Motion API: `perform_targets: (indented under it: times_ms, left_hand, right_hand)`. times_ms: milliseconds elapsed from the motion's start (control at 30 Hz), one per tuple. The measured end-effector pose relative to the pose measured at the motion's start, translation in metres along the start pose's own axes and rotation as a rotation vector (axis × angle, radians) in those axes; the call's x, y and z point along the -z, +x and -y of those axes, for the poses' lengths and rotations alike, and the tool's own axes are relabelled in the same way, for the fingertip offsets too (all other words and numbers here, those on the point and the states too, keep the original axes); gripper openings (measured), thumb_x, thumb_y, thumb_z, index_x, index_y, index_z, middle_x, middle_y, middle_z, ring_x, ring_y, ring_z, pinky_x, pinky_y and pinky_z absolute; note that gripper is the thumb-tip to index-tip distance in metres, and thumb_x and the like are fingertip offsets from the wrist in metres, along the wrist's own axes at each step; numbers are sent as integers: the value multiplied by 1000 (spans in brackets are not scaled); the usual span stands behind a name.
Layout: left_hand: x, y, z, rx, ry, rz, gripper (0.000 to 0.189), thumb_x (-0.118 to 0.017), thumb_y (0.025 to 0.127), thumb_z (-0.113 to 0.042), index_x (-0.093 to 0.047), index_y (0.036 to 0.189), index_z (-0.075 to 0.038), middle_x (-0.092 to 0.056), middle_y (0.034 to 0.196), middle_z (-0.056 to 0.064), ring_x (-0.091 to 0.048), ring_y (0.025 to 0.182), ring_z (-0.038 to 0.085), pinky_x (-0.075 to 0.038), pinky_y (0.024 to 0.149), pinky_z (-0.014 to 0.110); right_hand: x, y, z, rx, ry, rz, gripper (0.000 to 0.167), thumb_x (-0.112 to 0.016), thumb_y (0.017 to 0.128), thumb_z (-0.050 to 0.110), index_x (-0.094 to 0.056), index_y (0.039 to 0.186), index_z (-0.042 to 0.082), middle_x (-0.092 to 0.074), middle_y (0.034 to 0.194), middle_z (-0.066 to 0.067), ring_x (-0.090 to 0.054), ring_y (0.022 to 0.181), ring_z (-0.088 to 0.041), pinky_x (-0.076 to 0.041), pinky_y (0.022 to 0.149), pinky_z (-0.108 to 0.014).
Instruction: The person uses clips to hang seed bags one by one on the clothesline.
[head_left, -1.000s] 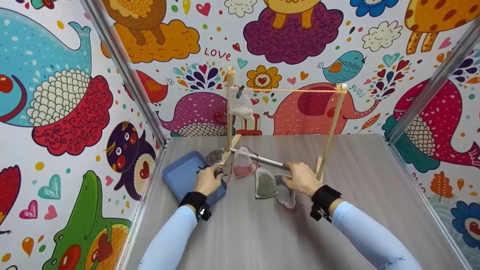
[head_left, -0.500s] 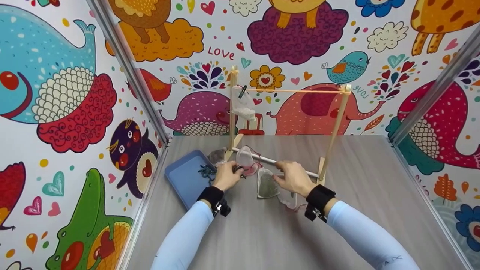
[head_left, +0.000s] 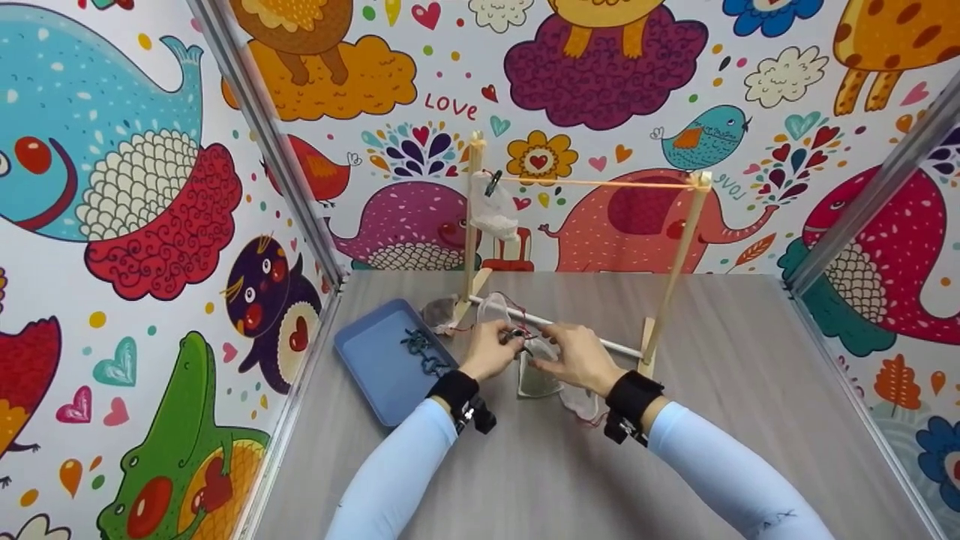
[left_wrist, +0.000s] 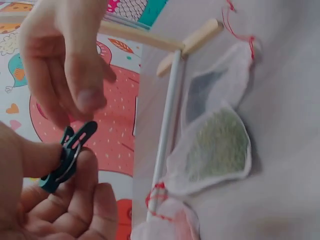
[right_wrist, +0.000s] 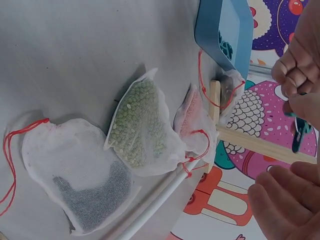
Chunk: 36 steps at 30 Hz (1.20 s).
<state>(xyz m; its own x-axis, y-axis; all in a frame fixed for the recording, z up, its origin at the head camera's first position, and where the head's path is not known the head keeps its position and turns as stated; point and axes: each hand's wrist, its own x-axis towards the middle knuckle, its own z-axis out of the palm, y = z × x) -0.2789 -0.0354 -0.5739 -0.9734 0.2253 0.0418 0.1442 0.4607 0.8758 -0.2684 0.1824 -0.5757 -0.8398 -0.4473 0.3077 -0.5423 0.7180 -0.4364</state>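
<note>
In the head view the wooden frame (head_left: 677,262) is standing beyond centre. The right hand (head_left: 583,358) is holding nothing visible, thumb and fingers parted; just left of it, the left hand (head_left: 487,351) is pinching a dark green clip (left_wrist: 68,159), whose long axis is slanting toward upper right in the left wrist view, its upper end lying near the right hand.

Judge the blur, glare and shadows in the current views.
Head view: bright, with a soft shadow on the table beside the right sleeve; left wrist view: hazy and soft, though the clip is readable; right wrist view: clearer, with the weave of the green-filled bag visible and no strong glare on it.
</note>
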Motion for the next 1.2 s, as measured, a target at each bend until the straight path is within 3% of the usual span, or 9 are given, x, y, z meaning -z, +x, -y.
perform_targets:
  times_ms: [133, 300, 467, 633, 733, 867, 967, 1067, 1200]
  left_hand:
    - [-7, -1, -1, 19, -68, 14, 16, -72, 105, -6, -79, 117, 2, -84, 97, 16, -66, 73, 4, -50, 67, 18]
    - [-12, -2, -1, 64, -205, 36, 19, -69, 108, -5, -76, 122, 5, -84, 102, 21, -69, 73, 4, -57, 69, 19]
    - [-14, -2, 0, 86, -216, -9, 26, -63, 114, -17, -77, 123, 4, -84, 103, 21, -73, 72, 6, -58, 68, 19]
    - [-15, -3, 9, 149, -208, -64, 37, -58, 118, -26, -76, 118, 6, -82, 98, 21, -74, 73, 10, -53, 64, 18]
    - [-18, 0, 28, 151, -128, -88, 41, -62, 115, -34, -78, 107, 3, -82, 91, 14, -76, 72, 14, -53, 64, 23]
    - [-44, 27, 99, 102, 47, -161, 39, -66, 111, -46, -81, 96, -13, -79, 79, -3, -73, 71, 12, -52, 68, 31]
    - [-64, 47, 151, 91, 151, -214, 34, -70, 105, -52, -84, 94, -23, -79, 82, -10, -72, 78, 12, -56, 75, 36]
    - [-70, 44, 155, 147, 214, -239, 29, -75, 101, -48, -86, 98, -21, -83, 93, -5, -77, 92, 19, -61, 88, 43]
    - [-77, 25, 138, 247, 251, -255, 26, -78, 97, -40, -84, 101, -14, -85, 102, 7, -80, 102, 33, -61, 97, 49]
  right_hand:
    - [-2, -2, -3, 55, -22, -27, 42, -93, 92, 23, -79, 124, 0, -82, 105, -19, -82, 95, -37, -69, 83, -51]
    - [-3, -3, -8, 139, -95, -65, 34, -90, 94, 21, -80, 119, 1, -81, 97, -14, -81, 86, -31, -68, 76, -45]
    - [0, -5, -14, 163, -126, -62, 25, -86, 100, 21, -79, 114, 3, -79, 93, -13, -78, 80, -27, -66, 71, -44]
    - [3, -7, -22, 153, -142, -64, 13, -83, 102, 15, -78, 106, 4, -76, 86, -9, -78, 76, -25, -65, 69, -45]
    - [5, -9, -26, 159, -144, -78, 9, -81, 102, 12, -78, 98, 5, -75, 80, -6, -76, 71, -24, -63, 65, -46]
    - [8, -11, -33, 156, -159, -92, 15, -79, 103, 10, -77, 89, 6, -75, 74, -6, -75, 65, -23, -61, 60, -45]
    - [11, -13, -37, 140, -170, -84, 17, -80, 103, 10, -77, 87, 6, -76, 73, -7, -75, 63, -23, -62, 59, -45]
    - [12, -15, -42, 119, -179, -71, 15, -81, 101, 9, -78, 87, 5, -77, 73, -8, -75, 62, -24, -61, 57, -45]
    - [14, -20, -48, 83, -200, -52, 19, -83, 99, 8, -77, 81, 7, -72, 66, -6, -66, 55, -20, -55, 50, -43]
